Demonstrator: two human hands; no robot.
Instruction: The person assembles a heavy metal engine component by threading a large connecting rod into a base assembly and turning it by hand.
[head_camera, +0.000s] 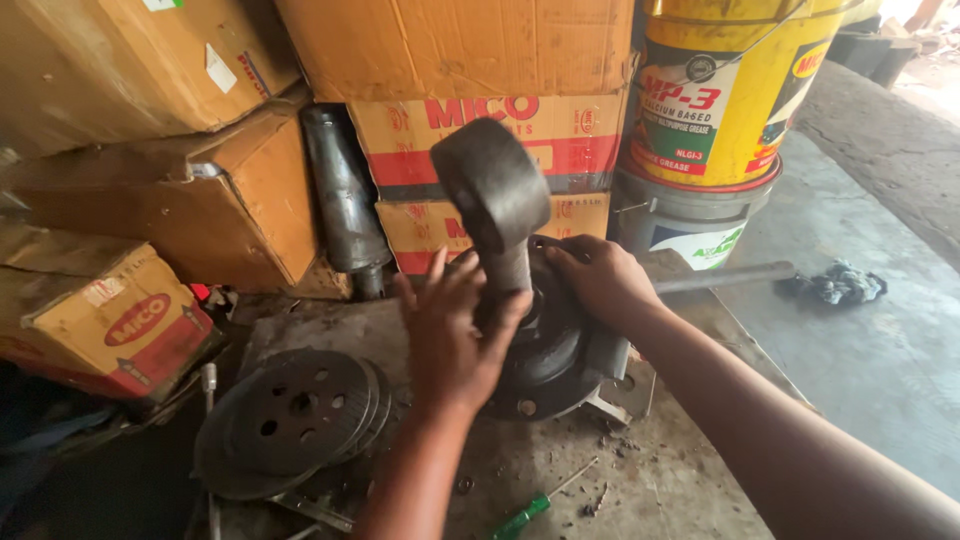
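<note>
1. Left hand (450, 335) wrapped round the shaft of the upright heavy hammer (495, 195).
2. Right hand (600, 280) pressed open on the dark round metal hub (550, 360), mid surface (680, 470).
3. Hub not yet apart; stacked discs (295, 415) lying left.

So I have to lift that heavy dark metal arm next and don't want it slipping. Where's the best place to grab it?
Probably the narrow neck of the metal arm, just under its thick rounded head, coming from the near side. It stands nearly upright and the head flares wider, so a fist there shouldn't slide off. The left hand already wraps that neck, while the right hand rests on the round base.
</note>
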